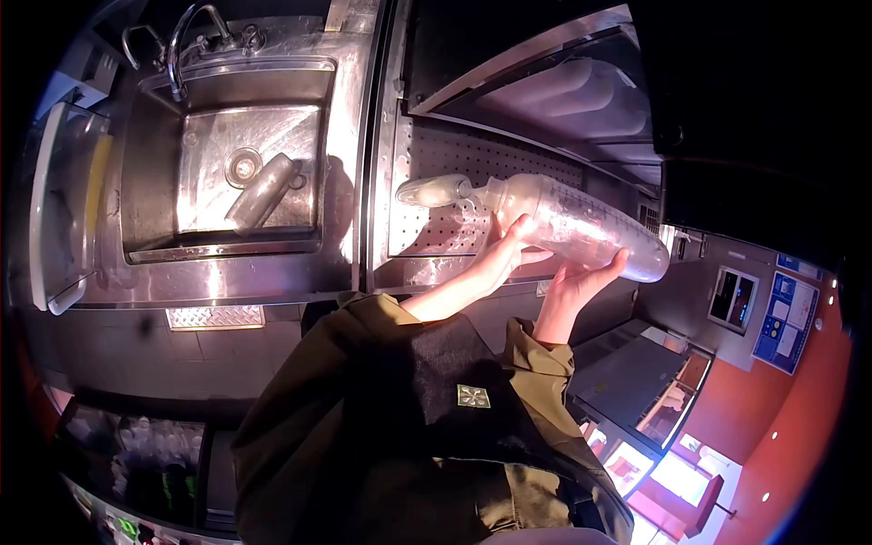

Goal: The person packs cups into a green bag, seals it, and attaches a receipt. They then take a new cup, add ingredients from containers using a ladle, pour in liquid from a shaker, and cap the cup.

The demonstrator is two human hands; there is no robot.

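Both my hands hold a large clear plastic shaker with measuring marks along its side. It lies tilted in the air, its narrow end to the left and its rounded base to the right. My left hand grips it from below near the narrow end, thumb against the wall. Toward the base, the fingers of my right hand are wrapped around its underside. A small clear piece with whitish contents overlaps the perforated metal tray at the narrow end.
Left of the tray is a steel sink with a curved faucet and a metal pitcher lying in it. A white tub stands beyond. Above the tray sits a dark-framed case with clear rounded containers inside.
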